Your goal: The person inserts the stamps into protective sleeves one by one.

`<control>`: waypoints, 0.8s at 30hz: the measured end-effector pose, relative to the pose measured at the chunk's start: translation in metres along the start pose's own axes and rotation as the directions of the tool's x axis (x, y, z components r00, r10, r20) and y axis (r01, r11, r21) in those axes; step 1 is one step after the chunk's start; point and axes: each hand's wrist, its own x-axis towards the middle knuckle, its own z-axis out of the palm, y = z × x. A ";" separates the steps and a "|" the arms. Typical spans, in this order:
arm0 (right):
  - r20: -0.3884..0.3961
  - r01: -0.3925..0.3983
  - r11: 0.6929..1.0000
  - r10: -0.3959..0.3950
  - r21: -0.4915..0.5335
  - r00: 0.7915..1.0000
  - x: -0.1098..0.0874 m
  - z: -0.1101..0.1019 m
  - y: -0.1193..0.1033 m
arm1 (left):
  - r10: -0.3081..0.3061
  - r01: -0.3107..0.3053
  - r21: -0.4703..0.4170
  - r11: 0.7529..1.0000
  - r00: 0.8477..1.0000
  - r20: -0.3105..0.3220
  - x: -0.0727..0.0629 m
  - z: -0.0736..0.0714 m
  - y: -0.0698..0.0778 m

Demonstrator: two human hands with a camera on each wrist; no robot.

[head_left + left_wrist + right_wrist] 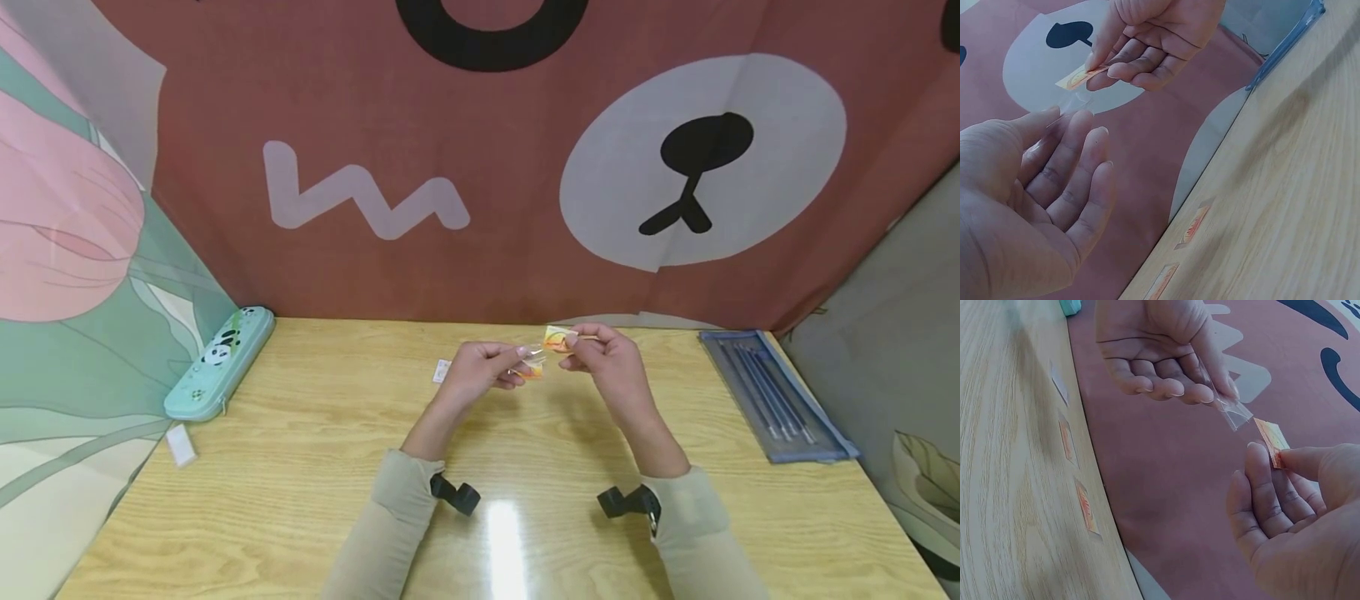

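Observation:
My left hand (476,371) pinches a small clear plastic sleeve (1234,414) between thumb and forefinger, its other fingers loosely bent. Thumb and fingers of my right hand (613,371) grip a small orange and yellow card (558,338) by one end. In the right wrist view the card's free corner points at the sleeve's end, very close to it. Two flat orange pieces in clear sleeves lie on the table below the hands, a nearer one (1087,507) and another (1067,441). Beside them lies a small white printed piece (441,371), partly behind the left hand in the head view.
A mint pencil case (225,362) with a panda stands at the table's left edge, with a white block (181,445) near it. On the right lies a blue mesh zip pouch (776,400) holding several long thin items. A printed cloth (375,275) hangs behind the table.

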 end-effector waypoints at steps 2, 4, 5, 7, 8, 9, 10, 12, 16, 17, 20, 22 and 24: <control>0.000 0.000 1.000 0.000 -0.003 1.000 0.000 0.000 0.000 | 0.002 -0.002 -0.002 1.000 1.000 -0.001 0.000 0.000 0.001; 0.002 -0.004 1.000 0.004 -0.004 1.000 0.001 0.000 0.000 | 0.001 -0.001 -0.006 1.000 1.000 -0.001 0.000 0.000 0.001; 0.005 -0.006 1.000 0.006 -0.003 1.000 0.001 0.001 0.000 | 0.000 0.000 -0.009 1.000 1.000 -0.001 0.001 0.001 0.001; 0.010 -0.014 1.000 0.014 -0.005 1.000 0.001 0.001 0.001 | -0.001 0.001 -0.013 1.000 1.000 -0.001 0.001 0.001 0.000; 0.012 -0.018 1.000 0.018 -0.007 1.000 0.001 0.001 0.001 | -0.001 0.001 -0.013 1.000 1.000 -0.001 0.001 0.000 0.000; 0.014 -0.021 1.000 0.021 -0.008 1.000 0.001 0.001 0.001 | -0.001 0.001 -0.010 1.000 1.000 -0.002 0.001 0.000 0.000; 0.016 -0.025 1.000 0.025 -0.010 1.000 0.001 0.001 0.001 | -0.001 0.001 -0.009 1.000 1.000 -0.005 0.001 0.000 0.000; 0.020 -0.030 0.999 0.031 -0.014 0.999 0.000 0.001 0.001 | -0.003 0.003 -0.006 1.000 1.000 -0.011 0.001 0.000 -0.001; 0.023 -0.029 0.999 0.030 -0.022 0.999 0.000 0.001 0.000 | 0.006 -0.006 0.005 1.000 1.000 -0.018 0.001 -0.001 -0.001; 0.023 -0.028 0.999 0.029 -0.022 0.999 0.000 0.001 0.000 | 0.009 -0.009 0.009 1.000 1.000 -0.017 0.001 -0.001 -0.001; 0.022 -0.026 0.999 0.026 -0.029 0.999 0.001 0.001 0.000 | 0.023 -0.023 0.023 0.999 1.000 -0.011 0.001 -0.001 0.000; 0.022 -0.027 0.999 0.027 -0.034 0.999 0.001 0.001 0.000 | 0.028 -0.027 0.029 0.999 1.000 -0.010 0.001 -0.001 0.000; 0.020 -0.030 0.999 0.031 -0.038 0.999 0.001 0.001 0.001 | 0.029 -0.029 0.033 0.999 0.999 -0.012 0.001 -0.001 -0.001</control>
